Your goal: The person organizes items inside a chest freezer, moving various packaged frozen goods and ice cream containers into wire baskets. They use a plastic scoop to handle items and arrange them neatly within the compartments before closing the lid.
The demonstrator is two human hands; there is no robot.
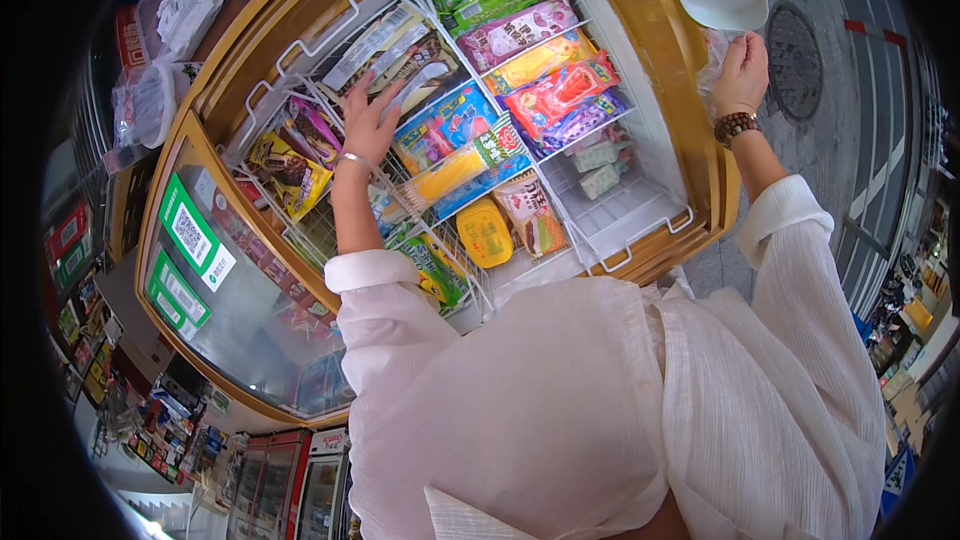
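My left hand (369, 118) reaches into an open chest freezer, its fingers spread over brown and cream ice cream wrappers (426, 81) in a white wire basket. Whether the fingertips touch them I cannot tell. At the right, outside the freezer's edge, my right hand (741, 75) grips a white plastic scoop (721, 1) by its handle end, with crumpled clear plastic (712, 64) beside the fingers. Near my left wrist lies a yellow ice pop in a clear and green wrapper (457, 169). A yellow tub (484, 232) sits beside a waffle-pattern wrapped ice cream (531, 216).
The freezer's orange-brown frame (675, 127) surrounds the baskets, whose wire handles (294, 56) stand up at the rim. A glass lid (247, 315) with green code stickers lies at left. Beyond it stand a white tub (161, 105) and a clear plastic box (180, 7). Paving shows at right.
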